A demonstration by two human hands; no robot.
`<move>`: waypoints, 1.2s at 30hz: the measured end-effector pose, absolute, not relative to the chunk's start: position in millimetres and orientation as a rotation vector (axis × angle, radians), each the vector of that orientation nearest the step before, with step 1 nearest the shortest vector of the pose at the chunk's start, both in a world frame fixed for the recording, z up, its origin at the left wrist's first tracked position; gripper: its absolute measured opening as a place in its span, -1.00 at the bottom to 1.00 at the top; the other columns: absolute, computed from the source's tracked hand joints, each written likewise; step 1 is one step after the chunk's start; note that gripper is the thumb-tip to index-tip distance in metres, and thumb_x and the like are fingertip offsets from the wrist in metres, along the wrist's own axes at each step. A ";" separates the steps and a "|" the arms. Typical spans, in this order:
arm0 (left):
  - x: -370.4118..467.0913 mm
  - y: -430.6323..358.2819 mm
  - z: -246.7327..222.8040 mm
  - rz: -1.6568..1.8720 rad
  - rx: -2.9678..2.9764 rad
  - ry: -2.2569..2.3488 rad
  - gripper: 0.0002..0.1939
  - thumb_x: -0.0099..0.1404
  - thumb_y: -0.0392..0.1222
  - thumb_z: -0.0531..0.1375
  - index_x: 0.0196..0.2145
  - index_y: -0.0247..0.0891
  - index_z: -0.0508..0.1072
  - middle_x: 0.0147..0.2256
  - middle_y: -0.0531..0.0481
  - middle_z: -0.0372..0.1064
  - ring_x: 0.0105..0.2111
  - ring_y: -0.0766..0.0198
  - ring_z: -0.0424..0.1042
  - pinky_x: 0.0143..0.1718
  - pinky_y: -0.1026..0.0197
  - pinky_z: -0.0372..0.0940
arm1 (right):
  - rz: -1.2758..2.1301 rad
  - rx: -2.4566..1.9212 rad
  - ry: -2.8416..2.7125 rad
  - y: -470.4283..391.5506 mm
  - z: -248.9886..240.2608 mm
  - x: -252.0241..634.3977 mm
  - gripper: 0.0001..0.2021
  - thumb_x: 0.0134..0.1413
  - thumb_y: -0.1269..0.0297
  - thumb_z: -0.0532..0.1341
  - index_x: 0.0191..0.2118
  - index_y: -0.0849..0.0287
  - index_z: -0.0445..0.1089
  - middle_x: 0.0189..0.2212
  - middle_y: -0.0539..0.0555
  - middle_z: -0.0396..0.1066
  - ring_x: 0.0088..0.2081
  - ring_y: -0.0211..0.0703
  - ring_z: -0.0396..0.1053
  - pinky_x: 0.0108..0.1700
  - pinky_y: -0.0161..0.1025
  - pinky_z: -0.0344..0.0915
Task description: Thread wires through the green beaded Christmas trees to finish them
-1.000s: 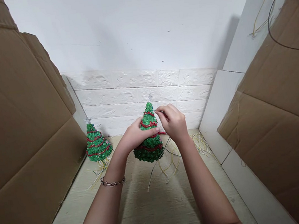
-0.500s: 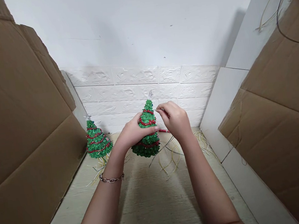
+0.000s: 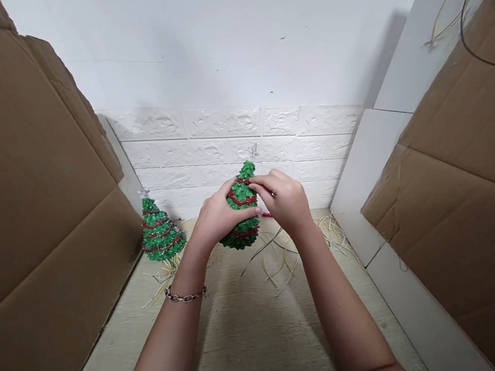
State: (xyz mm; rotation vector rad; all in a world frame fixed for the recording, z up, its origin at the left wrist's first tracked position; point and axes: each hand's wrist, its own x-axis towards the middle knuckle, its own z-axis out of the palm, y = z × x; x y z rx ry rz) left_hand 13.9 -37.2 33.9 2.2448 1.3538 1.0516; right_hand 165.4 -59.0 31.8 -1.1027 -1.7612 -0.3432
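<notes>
A green beaded tree (image 3: 242, 210) with red garlands and a clear star (image 3: 253, 151) on top tilts slightly to the right. My left hand (image 3: 217, 216) is wrapped round its left side, thumb across the front. At the upper right of the tree, my right hand (image 3: 284, 198) is closed in a pinch against the red garland; whatever lies between its fingertips is too small to make out. Part of a red item (image 3: 267, 214) shows behind, between my hands. Another similar tree (image 3: 159, 232) stands at the left on the table.
Loose yellow and dark strands (image 3: 286, 259) lie on the table (image 3: 253, 341), with more at the right (image 3: 337, 236) and under the left tree. Cardboard sheets (image 3: 25, 176) (image 3: 469, 194) flank both sides. A white brick-patterned wall (image 3: 222, 129) closes the back.
My right hand has moved left, its fingertips now against the tree instead of beside it. The held tree has tipped a little, its star shifting right and its base rising.
</notes>
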 end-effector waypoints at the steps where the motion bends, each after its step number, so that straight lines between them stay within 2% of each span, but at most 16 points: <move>1: 14.0 -36.9 33.9 1.076 2.226 1.363 -0.35 -0.06 0.12 0.27 0.01 -0.06 0.31 -0.17 0.00 0.43 -0.18 0.06 0.38 -0.23 0.08 0.25 | -0.303 -1.068 -1.779 -59.2 32.5 165.4 -0.75 0.18 0.29 0.04 -0.22 0.18 0.46 -0.42 0.08 0.38 -0.38 -0.21 0.32 -0.32 -0.26 0.22; 6: 12.7 -34.4 32.7 1.150 2.193 1.408 -0.36 -0.05 0.14 0.25 0.01 -0.05 0.30 -0.18 0.00 0.43 -0.18 0.05 0.39 -0.21 0.06 0.25 | -0.176 -0.946 -1.827 -60.4 36.0 165.9 -0.69 0.11 0.44 0.00 -0.11 0.15 0.40 -0.37 0.07 0.38 -0.32 -0.22 0.33 -0.26 -0.24 0.27; 12: 13.8 -36.7 32.4 1.135 2.296 1.435 -0.30 -0.02 0.16 0.25 0.08 -0.01 0.23 -0.12 0.02 0.42 -0.13 0.03 0.38 -0.18 0.06 0.25 | -0.086 -1.028 -1.623 -62.3 35.0 169.2 -0.62 0.08 0.43 0.03 0.04 0.06 0.18 -0.44 -0.02 0.35 -0.39 -0.23 0.32 -0.27 -0.23 0.28; 16: 16.6 -37.4 33.3 1.114 2.406 1.516 -0.23 0.00 0.12 0.25 0.16 -0.04 0.15 -0.03 -0.06 0.36 -0.05 0.00 0.34 -0.10 0.04 0.22 | -0.071 -1.078 -1.677 -67.8 37.4 176.3 -0.57 0.05 0.44 0.03 0.08 0.06 0.09 -0.47 -0.05 0.32 -0.44 -0.23 0.30 -0.31 -0.23 0.27; 20: 18.3 -36.9 32.9 1.033 2.491 1.675 -0.17 0.02 0.13 0.25 0.20 -0.10 0.09 -0.06 -0.17 0.35 -0.04 -0.05 0.31 -0.06 -0.03 0.18 | -0.075 -1.111 -1.717 -73.2 40.7 177.6 -0.55 0.04 0.45 0.01 0.09 0.06 0.06 -0.49 -0.05 0.30 -0.45 -0.21 0.31 -0.32 -0.23 0.26; 27: 25.9 -38.5 27.4 1.068 2.532 1.681 -0.20 0.04 0.14 0.23 0.20 -0.08 0.10 -0.04 -0.17 0.33 -0.02 -0.04 0.28 -0.02 -0.04 0.15 | -0.070 -1.154 -1.689 -70.6 38.8 168.0 -0.55 0.03 0.45 -0.01 0.08 0.07 0.06 -0.49 -0.04 0.30 -0.47 -0.21 0.30 -0.36 -0.23 0.24; 32: 25.3 -34.9 25.0 1.164 2.405 1.477 -0.19 0.01 0.14 0.24 0.19 -0.10 0.12 0.02 -0.14 0.31 0.00 -0.02 0.28 0.00 -0.01 0.17 | 0.068 -1.126 -1.639 -71.3 39.5 165.4 -0.53 0.06 0.37 0.04 0.12 0.05 0.01 -0.37 0.00 0.36 -0.44 -0.23 0.33 -0.34 -0.23 0.27; 36: 18.9 -33.3 27.5 1.297 2.157 1.459 -0.24 0.00 0.13 0.24 0.15 -0.05 0.16 0.00 -0.08 0.34 -0.01 -0.01 0.31 -0.05 0.02 0.22 | 0.185 -1.245 -1.643 -72.4 36.6 165.7 -0.42 0.02 0.18 0.14 0.16 0.12 -0.05 -0.21 0.14 0.36 -0.43 -0.19 0.33 -0.37 -0.17 0.28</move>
